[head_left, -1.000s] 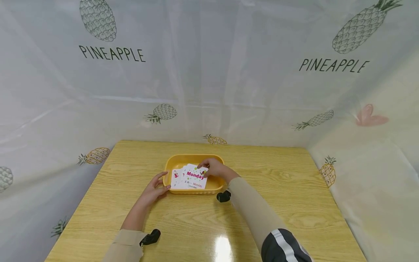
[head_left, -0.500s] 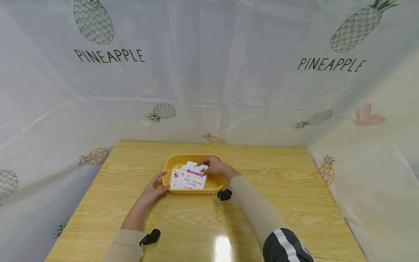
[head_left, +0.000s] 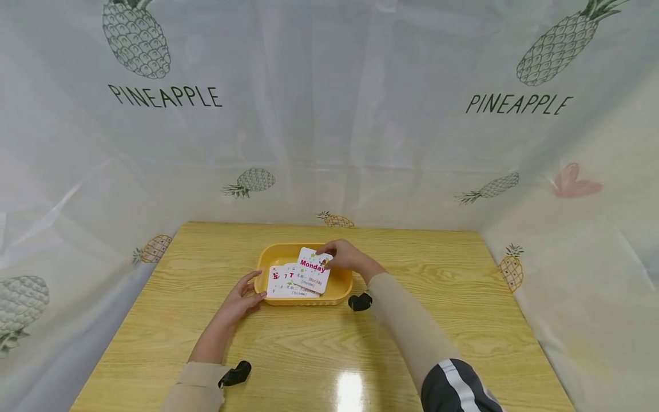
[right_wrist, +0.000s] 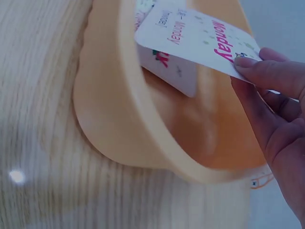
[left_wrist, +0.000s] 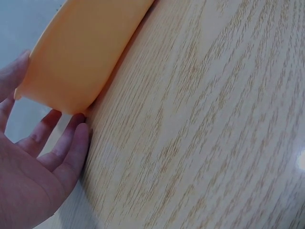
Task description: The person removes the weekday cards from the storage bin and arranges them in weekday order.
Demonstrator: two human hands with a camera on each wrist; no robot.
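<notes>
In the head view a yellow plastic basket (head_left: 340,290) stands on the table and holds several white printed cards (head_left: 278,285), overlapping on its left side. My right hand (head_left: 351,257) pinches the "Monday" card (head_left: 312,278) by its upper right corner, thumb on the printed face. The right wrist view has this card (right_wrist: 190,40) raised and tilted above another card (right_wrist: 174,71) inside the basket. My left hand (head_left: 239,300) grips the basket's left end. Up close in the left wrist view, its fingers (left_wrist: 71,148) lie against the basket's outer wall (left_wrist: 90,47).
The basket sits toward the back of a wood-grain table (head_left: 293,349). White sheeting (head_left: 329,126) printed with pineapples surrounds the table's back and sides. A black wrist mount (head_left: 235,373) is on the left wrist and another black mount (head_left: 360,301) on the right.
The right hand has drawn the "Monday" card up and to the right, tilting it clear of the pile and uncovering more of the "Tuesday" card. The left hand has stayed at the basket's end.
</notes>
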